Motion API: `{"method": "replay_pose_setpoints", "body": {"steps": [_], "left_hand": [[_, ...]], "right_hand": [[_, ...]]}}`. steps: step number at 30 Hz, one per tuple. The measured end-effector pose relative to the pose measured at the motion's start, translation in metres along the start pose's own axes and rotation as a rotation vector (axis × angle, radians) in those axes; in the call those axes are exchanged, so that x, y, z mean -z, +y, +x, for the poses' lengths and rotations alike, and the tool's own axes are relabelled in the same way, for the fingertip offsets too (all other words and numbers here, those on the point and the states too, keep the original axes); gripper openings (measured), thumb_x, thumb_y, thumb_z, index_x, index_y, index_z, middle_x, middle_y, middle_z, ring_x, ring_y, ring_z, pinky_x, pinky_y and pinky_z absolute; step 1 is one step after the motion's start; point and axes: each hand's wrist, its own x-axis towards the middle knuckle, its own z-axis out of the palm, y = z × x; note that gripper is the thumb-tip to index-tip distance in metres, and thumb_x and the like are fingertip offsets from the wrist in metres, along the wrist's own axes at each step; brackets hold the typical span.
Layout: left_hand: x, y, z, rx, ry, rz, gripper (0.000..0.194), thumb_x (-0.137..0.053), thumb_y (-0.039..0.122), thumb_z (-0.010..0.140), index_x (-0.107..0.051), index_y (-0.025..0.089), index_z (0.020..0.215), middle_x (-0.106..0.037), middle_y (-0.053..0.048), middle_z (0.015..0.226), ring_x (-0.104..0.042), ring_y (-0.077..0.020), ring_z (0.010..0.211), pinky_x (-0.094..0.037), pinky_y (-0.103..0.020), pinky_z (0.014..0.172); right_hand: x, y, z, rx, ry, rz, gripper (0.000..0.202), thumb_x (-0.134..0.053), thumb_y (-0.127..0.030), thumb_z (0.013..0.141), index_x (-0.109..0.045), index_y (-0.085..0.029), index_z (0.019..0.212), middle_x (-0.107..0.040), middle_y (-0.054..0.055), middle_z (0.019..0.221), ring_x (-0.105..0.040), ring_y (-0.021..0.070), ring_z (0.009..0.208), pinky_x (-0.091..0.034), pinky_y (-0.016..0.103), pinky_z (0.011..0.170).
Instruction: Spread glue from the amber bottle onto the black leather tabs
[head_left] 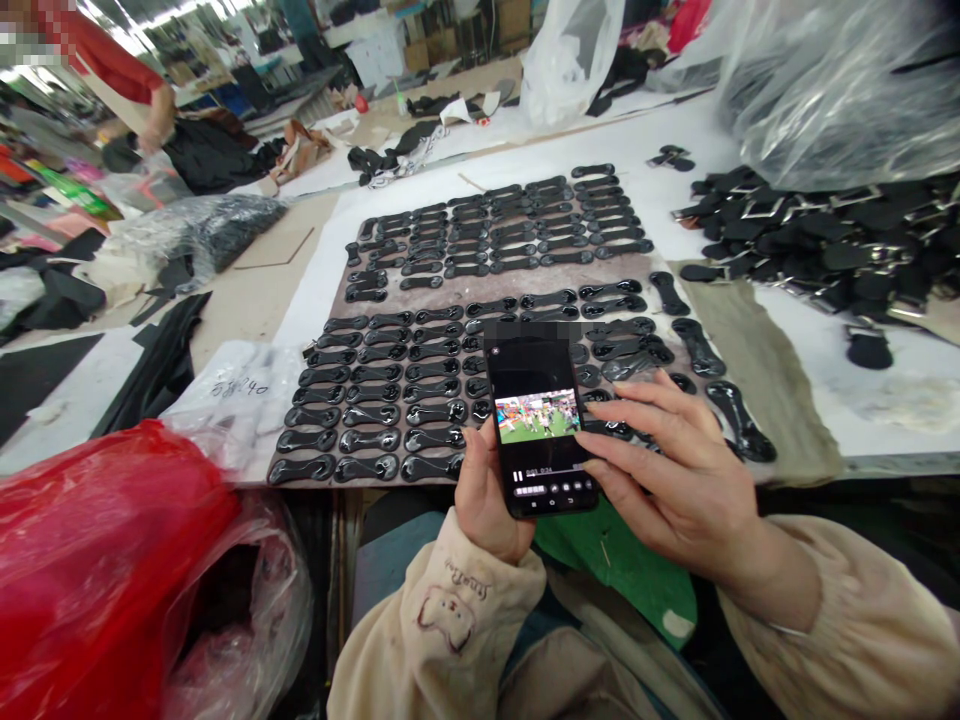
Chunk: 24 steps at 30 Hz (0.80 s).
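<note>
A black smartphone [541,370] sits in my left hand [484,500], gripped along its lower left side above the table's front edge. On its lit screen a video shows figures on a green field, with a pause symbol beneath. My right hand [679,485] holds nothing; its fingers are stretched out, and the fingertips reach the phone's right edge. Whether they press on it I cannot tell. Behind and below the phone, rows of glossy black dumbbell-shaped pieces [367,440] lie on a brownish board [480,290]. The phone and my right hand cover some of these pieces.
Black straps with metal buckles [817,240] are heaped at the right, beside clear plastic [832,100]. A red plastic bag [97,560] stands at lower left, near a white bag with handwriting [236,390]. Across the table, a person in red [120,60] reaches toward dark fabric [217,150].
</note>
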Motion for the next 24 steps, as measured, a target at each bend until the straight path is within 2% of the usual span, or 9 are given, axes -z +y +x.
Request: {"method": "replay_pose_setpoints", "body": {"steps": [15, 24], "left_hand": [[-0.0003, -0.0002, 0.0006, 0.005, 0.071, 0.053, 0.057, -0.036, 0.06, 0.093, -0.069, 0.018, 0.112, -0.071, -0.012, 0.11, -0.059, -0.032, 0.117, -0.043, -0.049, 0.104], [0.0033, -0.0007, -0.0002, 0.013, 0.024, 0.035, 0.059, -0.033, 0.06, 0.094, -0.066, 0.017, 0.116, -0.07, -0.013, 0.114, -0.057, -0.0323, 0.12, -0.043, -0.05, 0.104]], "right_hand": [[0.0007, -0.0005, 0.0, 0.003, -0.001, 0.001, 0.025, -0.07, -0.013, 0.08, -0.068, -0.018, 0.105, -0.066, 0.011, 0.116, -0.055, 0.0327, 0.118, -0.04, 0.062, 0.105], [0.0003, -0.0007, 0.0, -0.001, -0.007, -0.002, 0.026, -0.071, -0.012, 0.08, -0.069, -0.017, 0.105, -0.066, 0.012, 0.115, -0.055, 0.033, 0.118, -0.04, 0.063, 0.105]]}}
